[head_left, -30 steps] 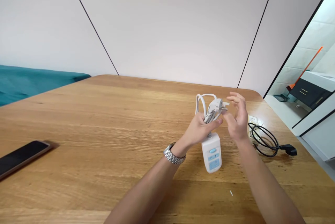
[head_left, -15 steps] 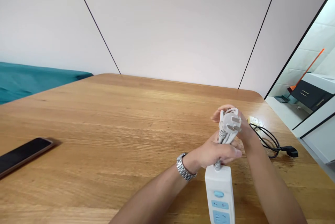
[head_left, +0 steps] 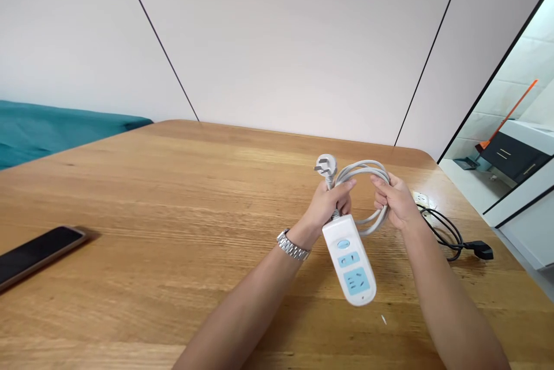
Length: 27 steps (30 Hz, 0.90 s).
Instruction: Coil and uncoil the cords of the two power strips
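A white power strip (head_left: 350, 260) with a blue switch and blue socket panels hangs tilted over the table, its whole front in view. My left hand (head_left: 328, 204), wearing a silver watch (head_left: 293, 245) at the wrist, is closed round the grey cord just above the strip's top end. The three-pin plug (head_left: 325, 165) sticks up past the thumb. To the right, my right hand (head_left: 396, 200) grips the far side of the coiled grey cord (head_left: 361, 167), which arches between both hands in several loops.
On the wooden table (head_left: 194, 231), a black phone (head_left: 38, 254) lies at the left. Past my right forearm are another, pale socket strip (head_left: 420, 200) and a black cable (head_left: 452, 237) with its plug. A small white scrap (head_left: 384, 319) lies near the front.
The right hand, formerly behind the plug with fingers extended, now grips the cord loops. The cord bundle has opened into a wider coil. The power strip and left hand have moved up and left.
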Each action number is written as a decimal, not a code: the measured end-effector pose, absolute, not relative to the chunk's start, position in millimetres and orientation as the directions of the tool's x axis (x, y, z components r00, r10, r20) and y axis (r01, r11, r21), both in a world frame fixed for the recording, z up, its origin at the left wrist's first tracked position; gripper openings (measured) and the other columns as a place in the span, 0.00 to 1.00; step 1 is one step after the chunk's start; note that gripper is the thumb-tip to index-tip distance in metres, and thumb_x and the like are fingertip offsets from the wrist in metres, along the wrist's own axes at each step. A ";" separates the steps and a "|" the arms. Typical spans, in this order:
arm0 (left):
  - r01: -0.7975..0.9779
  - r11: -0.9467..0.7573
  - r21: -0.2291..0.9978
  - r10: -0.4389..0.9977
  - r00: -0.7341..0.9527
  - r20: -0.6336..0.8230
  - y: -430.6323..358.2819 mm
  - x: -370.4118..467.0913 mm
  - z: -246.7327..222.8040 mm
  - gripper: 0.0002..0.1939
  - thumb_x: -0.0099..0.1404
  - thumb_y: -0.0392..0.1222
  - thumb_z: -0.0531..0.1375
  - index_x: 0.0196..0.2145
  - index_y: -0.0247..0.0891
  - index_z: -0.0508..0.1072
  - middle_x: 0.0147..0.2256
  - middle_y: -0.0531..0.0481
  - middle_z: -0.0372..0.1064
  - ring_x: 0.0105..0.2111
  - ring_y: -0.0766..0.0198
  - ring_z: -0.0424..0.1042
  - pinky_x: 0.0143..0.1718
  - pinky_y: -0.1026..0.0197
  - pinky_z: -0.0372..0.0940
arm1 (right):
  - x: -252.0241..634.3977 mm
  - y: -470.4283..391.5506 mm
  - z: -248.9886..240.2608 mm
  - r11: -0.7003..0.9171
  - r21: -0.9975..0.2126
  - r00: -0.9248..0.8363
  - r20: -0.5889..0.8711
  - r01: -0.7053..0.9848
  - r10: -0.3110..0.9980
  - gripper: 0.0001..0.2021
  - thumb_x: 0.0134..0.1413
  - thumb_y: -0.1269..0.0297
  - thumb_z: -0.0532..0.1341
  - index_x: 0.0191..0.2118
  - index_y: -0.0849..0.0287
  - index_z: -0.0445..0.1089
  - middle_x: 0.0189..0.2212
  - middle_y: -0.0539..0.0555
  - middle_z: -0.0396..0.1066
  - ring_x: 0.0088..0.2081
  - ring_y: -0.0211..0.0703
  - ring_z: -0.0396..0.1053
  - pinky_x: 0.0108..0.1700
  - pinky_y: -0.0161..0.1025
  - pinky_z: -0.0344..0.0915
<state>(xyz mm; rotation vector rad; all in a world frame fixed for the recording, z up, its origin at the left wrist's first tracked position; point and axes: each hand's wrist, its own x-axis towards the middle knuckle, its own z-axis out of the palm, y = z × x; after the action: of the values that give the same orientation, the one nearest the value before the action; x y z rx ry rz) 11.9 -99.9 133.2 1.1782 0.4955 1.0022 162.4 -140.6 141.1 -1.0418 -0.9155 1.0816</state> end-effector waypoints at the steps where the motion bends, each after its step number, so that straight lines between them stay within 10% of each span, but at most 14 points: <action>1: -0.400 0.044 0.916 0.883 0.444 0.151 -95.0 12.1 129.9 0.27 0.49 0.53 0.68 0.15 0.40 0.54 0.12 0.62 0.46 0.12 0.74 0.51 0.16 0.67 0.50 | 159.6 -141.6 140.7 0.158 -0.963 0.228 0.107 -0.219 0.968 0.23 0.33 0.49 0.73 0.29 0.56 0.62 0.16 0.38 0.51 0.16 0.27 0.49 0.18 0.29 0.54; 9: -0.289 -0.107 0.951 0.994 -0.021 0.106 -63.8 2.8 110.7 0.25 0.52 0.49 0.67 0.14 0.39 0.55 0.10 0.59 0.51 0.12 0.75 0.50 0.15 0.66 0.46 | 128.6 -143.7 131.6 0.170 -0.981 0.171 0.184 0.096 0.968 0.34 0.35 0.52 0.72 0.49 0.54 0.60 0.37 0.48 0.64 0.33 0.38 0.67 0.34 0.38 0.67; 20: -0.398 -0.041 0.917 0.998 0.032 0.058 -62.0 7.7 104.4 0.21 0.46 0.50 0.70 0.20 0.39 0.61 0.12 0.61 0.55 0.12 0.73 0.56 0.13 0.69 0.50 | 129.2 -144.5 130.9 0.012 -0.949 0.203 0.080 0.315 0.976 0.25 0.35 0.62 0.69 0.39 0.52 0.55 0.27 0.43 0.66 0.26 0.40 0.68 0.28 0.38 0.65; 27: -0.434 -0.015 0.901 0.992 0.110 0.069 -60.6 7.1 104.4 0.22 0.42 0.47 0.71 0.31 0.37 0.67 0.13 0.64 0.54 0.11 0.74 0.55 0.12 0.70 0.48 | 126.5 -135.8 114.6 0.030 -0.985 0.235 0.070 0.170 0.970 0.29 0.36 0.53 0.70 0.41 0.53 0.55 0.28 0.43 0.65 0.28 0.40 0.70 0.31 0.39 0.67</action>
<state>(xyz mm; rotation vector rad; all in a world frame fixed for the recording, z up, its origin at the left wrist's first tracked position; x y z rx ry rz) 7.1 -60.6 104.4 0.9601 0.7688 1.3292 126.5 -135.8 114.6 -1.3960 -1.1673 0.9090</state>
